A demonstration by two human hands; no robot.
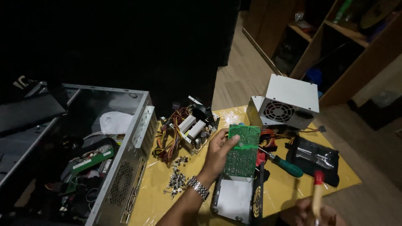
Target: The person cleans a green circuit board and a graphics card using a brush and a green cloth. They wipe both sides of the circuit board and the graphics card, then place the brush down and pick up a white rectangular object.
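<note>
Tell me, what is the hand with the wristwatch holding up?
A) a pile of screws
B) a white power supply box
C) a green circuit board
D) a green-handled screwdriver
C: the left hand grips the green circuit board by its edge, above the opened metal housing.

Left hand point(217, 152) grips a green rectangular circuit board point(242, 150) upright above the open black metal power-supply shell point(237, 200) on the yellow tabletop point(289, 188), right hand point(312, 214) holding a red-tipped wooden-handled tool point(318, 192), loose silver screws point(176, 178) heaped just left.
</note>
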